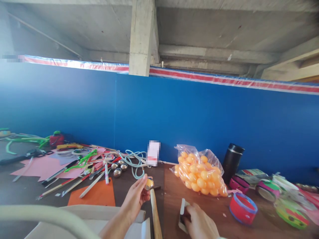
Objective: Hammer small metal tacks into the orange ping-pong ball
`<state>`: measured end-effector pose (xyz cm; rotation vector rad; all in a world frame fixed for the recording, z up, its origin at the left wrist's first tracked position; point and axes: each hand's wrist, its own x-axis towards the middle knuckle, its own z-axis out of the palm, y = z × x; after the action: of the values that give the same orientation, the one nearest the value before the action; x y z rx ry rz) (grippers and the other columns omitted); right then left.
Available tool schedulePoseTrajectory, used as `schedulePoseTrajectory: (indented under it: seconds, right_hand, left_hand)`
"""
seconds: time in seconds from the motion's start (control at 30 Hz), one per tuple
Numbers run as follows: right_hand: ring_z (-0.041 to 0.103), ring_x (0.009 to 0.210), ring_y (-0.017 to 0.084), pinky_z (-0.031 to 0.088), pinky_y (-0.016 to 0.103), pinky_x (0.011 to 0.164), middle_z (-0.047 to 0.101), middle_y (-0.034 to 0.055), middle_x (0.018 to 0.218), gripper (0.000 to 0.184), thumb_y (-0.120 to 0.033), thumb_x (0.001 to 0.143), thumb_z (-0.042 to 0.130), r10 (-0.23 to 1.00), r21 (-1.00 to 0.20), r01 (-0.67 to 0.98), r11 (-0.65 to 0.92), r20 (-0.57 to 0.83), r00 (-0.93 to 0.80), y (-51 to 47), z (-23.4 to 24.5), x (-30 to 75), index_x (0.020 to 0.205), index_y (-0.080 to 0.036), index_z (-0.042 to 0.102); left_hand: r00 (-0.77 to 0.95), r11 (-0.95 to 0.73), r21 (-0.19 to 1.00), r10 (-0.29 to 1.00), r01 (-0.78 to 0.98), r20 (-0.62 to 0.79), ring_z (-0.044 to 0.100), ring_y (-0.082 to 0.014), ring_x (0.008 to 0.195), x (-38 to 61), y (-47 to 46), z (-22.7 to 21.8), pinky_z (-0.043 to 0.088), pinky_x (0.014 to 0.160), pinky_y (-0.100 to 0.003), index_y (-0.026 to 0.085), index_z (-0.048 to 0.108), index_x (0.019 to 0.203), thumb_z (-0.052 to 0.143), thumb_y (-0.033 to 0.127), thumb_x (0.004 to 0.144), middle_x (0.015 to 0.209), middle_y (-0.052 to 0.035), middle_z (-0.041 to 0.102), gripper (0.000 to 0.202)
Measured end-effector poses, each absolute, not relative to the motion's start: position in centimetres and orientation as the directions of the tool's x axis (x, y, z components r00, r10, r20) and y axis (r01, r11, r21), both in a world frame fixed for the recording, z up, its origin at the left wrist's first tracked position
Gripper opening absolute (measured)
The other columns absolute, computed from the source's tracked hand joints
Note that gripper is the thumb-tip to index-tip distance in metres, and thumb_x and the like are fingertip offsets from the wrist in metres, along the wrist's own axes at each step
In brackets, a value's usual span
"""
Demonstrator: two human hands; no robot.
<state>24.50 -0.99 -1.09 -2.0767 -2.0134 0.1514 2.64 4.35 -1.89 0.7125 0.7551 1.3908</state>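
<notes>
My left hand [136,196] pinches a small shiny ball [149,183], silver with a yellow patch, between thumb and fingers. Just below the ball, a pale wooden stick [156,212] runs toward the near edge; whether the two touch is unclear. My right hand [200,220] is closed at a small box [182,209] with a pale rim and a dark inside. Its curled fingertips are at the box opening and partly hidden. Several silver balls [119,167] lie beyond my left hand, beside a coiled pale cord [133,161].
A clear bag of orange balls [199,174] stands behind my right hand. A black flask [233,162] and a red round pouch [243,208] are to the right. Sticks, pink paper [37,167] and an orange sheet [94,194] clutter the left. A blue partition [159,113] closes off the back.
</notes>
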Motion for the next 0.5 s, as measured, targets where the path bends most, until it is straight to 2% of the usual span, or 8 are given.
schedulePoseTrajectory:
  seconds: [0.13,0.3,0.5]
  right_hand:
    - [0.064,0.081,0.019,0.041,0.025,0.066,0.063,0.0046,0.088,0.019,-0.014,0.074,0.048,0.994,-0.232,0.973,-0.011,0.107,0.036,-0.89,-1.12,24.47,0.079,-0.024,0.063]
    - [0.063,0.081,0.020,0.040,0.025,0.066,0.063,0.0043,0.085,0.014,-0.021,0.076,0.050,0.993,-0.262,0.965,-0.003,0.109,0.032,-0.86,-1.10,24.58,0.077,-0.024,0.064]
    - [0.063,0.079,0.018,0.039,0.024,0.064,0.063,0.0028,0.082,0.018,-0.016,0.074,0.048,0.993,-0.263,0.965,0.005,0.114,0.026,-0.89,-1.28,24.54,0.074,-0.025,0.064]
  left_hand:
    - [0.035,0.052,0.814,0.999,-0.578,-0.039,0.054,-0.0063,0.050,2.64,4.40,-2.01,0.044,0.044,-0.016,0.015,0.065,0.090,0.066,0.042,0.068,0.071,-0.0024,0.063,0.035]
    - [0.048,0.059,0.815,0.998,-0.577,-0.038,0.055,-0.0066,0.051,2.59,4.47,-2.16,0.044,0.045,-0.016,0.015,0.065,0.087,0.066,0.041,0.068,0.070,-0.0024,0.063,0.032]
    - [0.042,0.058,0.813,0.998,-0.579,-0.042,0.054,-0.0067,0.050,2.71,4.36,-2.00,0.044,0.045,-0.017,0.014,0.065,0.091,0.066,0.040,0.068,0.072,-0.0037,0.064,0.035]
